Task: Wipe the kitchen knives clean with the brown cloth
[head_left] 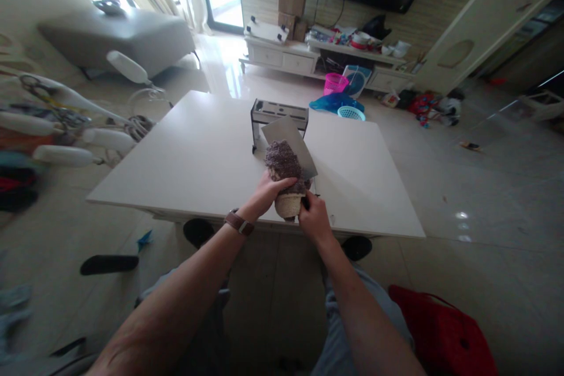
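Note:
My left hand [268, 191] is closed on a fuzzy brown and cream cloth [282, 160], thumb on top, and the cloth lies against a wide grey blade. That blade belongs to what looks like a cleaver [299, 144], tilted up and away from me. My right hand [315, 216] is closed around its dark handle, mostly hidden by fingers and cloth. Just beyond the blade stands a metal and black rack [279, 110] with slots in its top, partly covered by the blade. All this is over the near middle of a white table [202, 147].
White padded arms of a stand [66, 155] reach toward the table's left edge. Beyond the far edge are a blue basket [351, 113], a pink basket [335, 83] and a white TV cabinet [282, 60]. A red bag-like item [440, 329] is at lower right.

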`<action>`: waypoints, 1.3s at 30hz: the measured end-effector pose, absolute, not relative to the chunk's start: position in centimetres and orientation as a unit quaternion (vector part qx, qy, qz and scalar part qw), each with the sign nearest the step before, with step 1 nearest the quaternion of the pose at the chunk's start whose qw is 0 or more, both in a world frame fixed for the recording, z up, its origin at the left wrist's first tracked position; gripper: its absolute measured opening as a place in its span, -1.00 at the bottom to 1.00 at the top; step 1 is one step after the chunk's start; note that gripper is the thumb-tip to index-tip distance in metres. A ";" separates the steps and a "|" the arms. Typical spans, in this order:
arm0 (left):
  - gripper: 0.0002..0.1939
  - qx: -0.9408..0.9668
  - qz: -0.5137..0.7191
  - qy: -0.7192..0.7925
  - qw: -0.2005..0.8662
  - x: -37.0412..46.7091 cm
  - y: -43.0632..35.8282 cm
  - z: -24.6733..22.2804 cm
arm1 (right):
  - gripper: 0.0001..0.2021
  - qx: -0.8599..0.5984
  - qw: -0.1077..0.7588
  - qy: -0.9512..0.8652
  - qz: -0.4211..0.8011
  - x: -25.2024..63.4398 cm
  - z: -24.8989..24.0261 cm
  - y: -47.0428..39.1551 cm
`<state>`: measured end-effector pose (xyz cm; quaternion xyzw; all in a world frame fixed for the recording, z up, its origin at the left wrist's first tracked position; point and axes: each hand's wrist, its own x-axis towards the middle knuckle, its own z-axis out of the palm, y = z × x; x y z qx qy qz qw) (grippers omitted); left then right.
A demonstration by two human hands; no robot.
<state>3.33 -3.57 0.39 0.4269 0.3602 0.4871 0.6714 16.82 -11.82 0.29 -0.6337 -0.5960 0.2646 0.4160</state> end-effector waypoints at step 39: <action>-0.30 0.400 0.497 0.387 0.665 3.6 -3.9 1.0 | -0.79 -0.638 0.408 -0.590 0.281 16.6 0.5 -11.8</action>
